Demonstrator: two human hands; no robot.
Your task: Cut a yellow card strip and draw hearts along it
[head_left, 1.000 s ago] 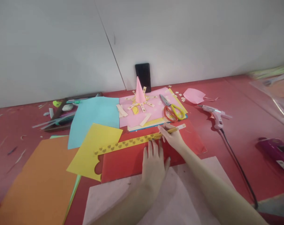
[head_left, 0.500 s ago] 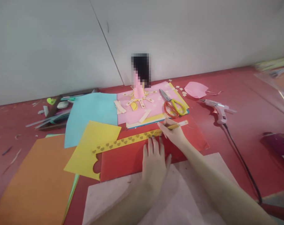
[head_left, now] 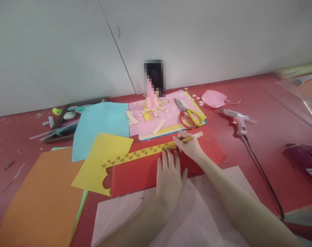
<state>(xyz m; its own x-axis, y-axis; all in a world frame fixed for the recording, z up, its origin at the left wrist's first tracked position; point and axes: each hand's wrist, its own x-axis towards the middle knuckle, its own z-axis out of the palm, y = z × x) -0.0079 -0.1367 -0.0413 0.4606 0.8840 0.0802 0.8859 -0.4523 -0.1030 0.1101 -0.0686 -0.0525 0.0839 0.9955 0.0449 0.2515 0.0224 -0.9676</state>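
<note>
My left hand (head_left: 170,175) lies flat with fingers stretched out on a red sheet (head_left: 135,178), its fingertips on the lower edge of a yellow strip with brown hearts (head_left: 135,156). In my right hand (head_left: 188,145) is a yellow pen (head_left: 193,137), held in a writing grip near the strip's right end. The pen's tip is hidden by the fingers. A yellow sheet with a scalloped cut-out (head_left: 96,168) lies by the strip's left end. Behind my right hand rest scissors with one red and one yellow handle (head_left: 191,116).
A pink paper piece with patterned strips (head_left: 152,103) stands on stacked sheets (head_left: 137,128). To the right lie a glue gun (head_left: 239,123) with a cord and a purple power strip (head_left: 306,159). Leftward are blue paper (head_left: 101,123), orange paper (head_left: 42,199) and a tool tray (head_left: 60,128).
My right hand and the pen stay at the strip's right end, with hardly any movement. My left hand keeps its place. The view has shifted slightly.
</note>
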